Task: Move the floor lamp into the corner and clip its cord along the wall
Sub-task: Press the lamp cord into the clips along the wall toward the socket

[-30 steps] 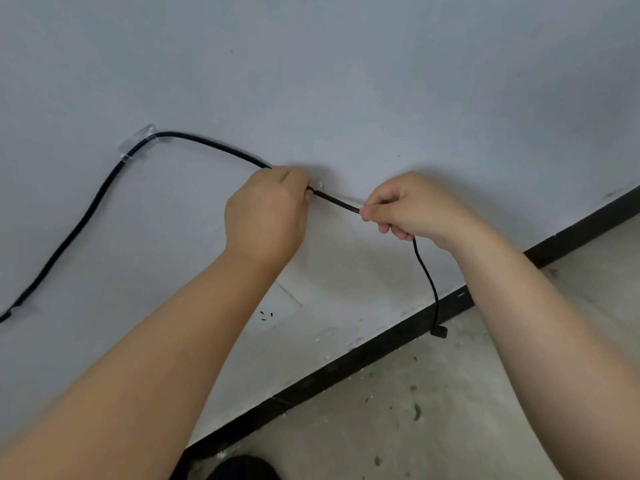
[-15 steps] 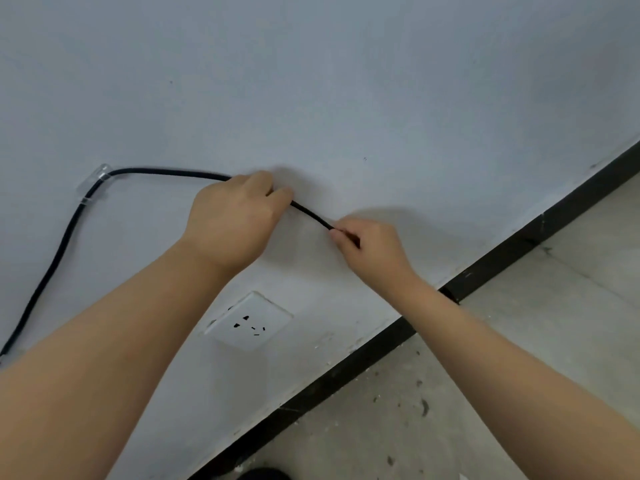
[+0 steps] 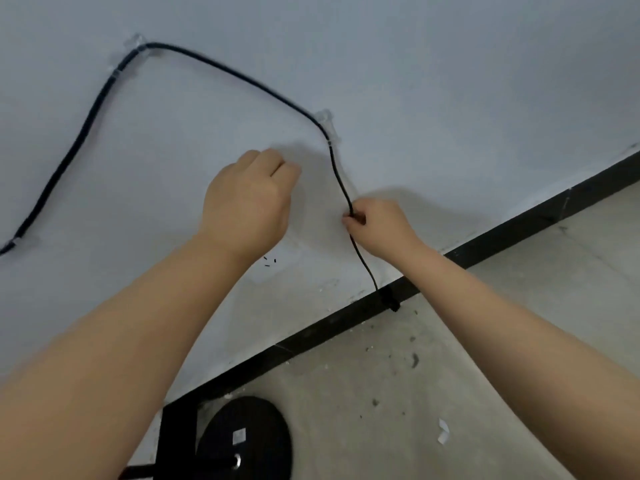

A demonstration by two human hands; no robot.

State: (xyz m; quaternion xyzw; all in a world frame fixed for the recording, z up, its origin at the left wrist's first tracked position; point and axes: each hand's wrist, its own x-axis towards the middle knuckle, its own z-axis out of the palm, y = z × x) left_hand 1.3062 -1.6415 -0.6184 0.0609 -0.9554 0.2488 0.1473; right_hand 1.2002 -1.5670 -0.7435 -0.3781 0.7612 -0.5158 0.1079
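Head view: right hand point(image 3: 382, 228) pinching the black cord point(image 3: 221, 65) just below the clear clip point(image 3: 325, 128) on the wall point(image 3: 415, 64); cord running through that clip and hanging down toward the baseboard point(image 3: 502, 244); left hand point(image 3: 247, 202) curling loosely closed, gripping nothing, left of the clip; lamp base point(image 3: 246, 441) sitting on the floor, well below the clip.

Bare unfinished room: dusty concrete floor point(image 3: 485, 341), black skirting point(image 3: 502, 244), painted wall point(image 3: 415, 64).

Soft even light; faint shadows; slight motion blur.
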